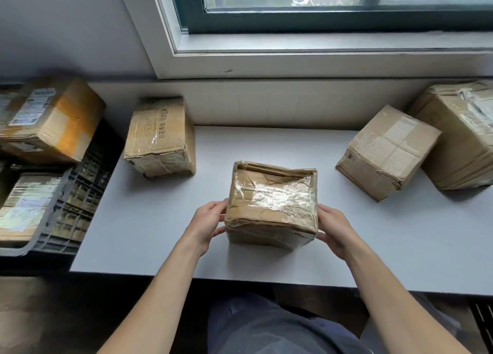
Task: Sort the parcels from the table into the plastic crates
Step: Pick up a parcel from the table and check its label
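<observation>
Sort partly done: two taped brown cardboard parcels [50,119] lie in the dark plastic crates [80,193], four are left on the white bench [266,145], and of these the tape-wrapped brown cardboard box [272,204] is gripped by left hand [210,223] and right hand [333,228].

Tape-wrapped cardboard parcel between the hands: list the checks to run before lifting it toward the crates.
1. Left hand grips the tape-wrapped brown cardboard parcel on its left side: ok.
2. Right hand grips its right side: ok.
3. Parcel stands apart from the printed brown cardboard box: ok.
4. Clear tape on its top unbroken: cannot tell.
5. Free room in the dark plastic crate, which already holds a labelled parcel: cannot tell.
</observation>
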The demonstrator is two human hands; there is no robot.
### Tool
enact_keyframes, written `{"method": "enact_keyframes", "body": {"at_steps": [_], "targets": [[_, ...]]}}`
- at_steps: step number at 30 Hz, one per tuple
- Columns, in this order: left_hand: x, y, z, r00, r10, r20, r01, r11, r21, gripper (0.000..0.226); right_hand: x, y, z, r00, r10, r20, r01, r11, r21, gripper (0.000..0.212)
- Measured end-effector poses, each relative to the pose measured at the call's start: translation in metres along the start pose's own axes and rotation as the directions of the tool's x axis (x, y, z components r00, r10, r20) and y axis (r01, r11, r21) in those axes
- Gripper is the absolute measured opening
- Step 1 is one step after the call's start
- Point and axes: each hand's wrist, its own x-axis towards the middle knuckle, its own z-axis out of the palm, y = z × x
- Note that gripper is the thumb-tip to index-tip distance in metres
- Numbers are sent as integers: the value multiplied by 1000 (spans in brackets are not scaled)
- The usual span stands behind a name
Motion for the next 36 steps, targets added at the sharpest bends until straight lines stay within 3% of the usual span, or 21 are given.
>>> {"method": "enact_keyframes", "body": {"at_steps": [6,13,16,21,27,31,36], "targets": [[-3,-5,7,993,-104,55,105,994,-13,30,-1,6,2,998,35,60,-34,999,-28,25],[2,1,-1,998,-56,11,54,993,101,65,-1,-9,2,998,2,56,4,995,-101,40],[6,2,-3,1000,-13,-12,14,999,47,57,0,-13,2,999,-4,40,7,997,-79,46],[7,-10,9,1000,26,15,-27,999,43,41,11,2,7,999,-11,-33,6,989,-149,23],[9,-30,10,997,64,-33,-65,998,-10,33,13,19,7,995,-49,-92,35,990,-140,15],[9,-39,2,983,139,123,-144,989,33,38,8,16,4,997,-74,-18,72,990,-121,13],[17,-18,-8,956,268,120,-274,961,39,37,7,-12,-10,986,-140,88,146,987,-65,25]]}}
